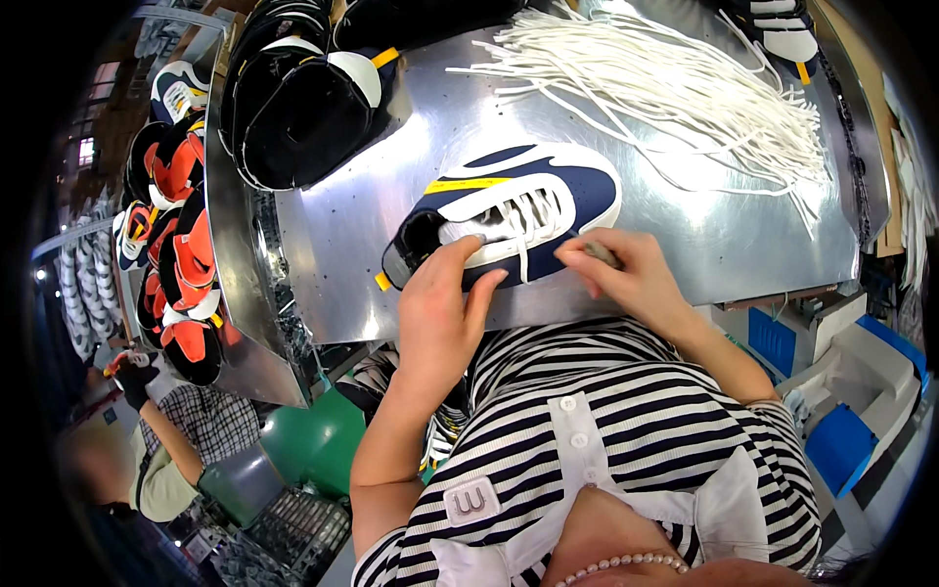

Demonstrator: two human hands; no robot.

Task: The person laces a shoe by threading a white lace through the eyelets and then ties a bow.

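On the shiny metal table (704, 259), right in front of the person, sits a blue and white shoe (509, 217). Its toe points up and to the right, and its heel is near the left hand. White laces (525, 223) cross over its top, and one lace end hangs down the near side. The left hand (437, 308) rests at the shoe's opening, with its thumb and pointing finger apart. I can't tell if it squeezes the shoe. The right hand (634, 279) pinches a small brownish tool (601, 254) between its thumb and finger, just beside the shoe's near side. The tool's tip is too small to see well. Farther back lies a big pile of white strings (675, 98). Dark shoes (303, 117) stand at the far left of the table. Past the table's left edge are red and black shoes (191, 254).
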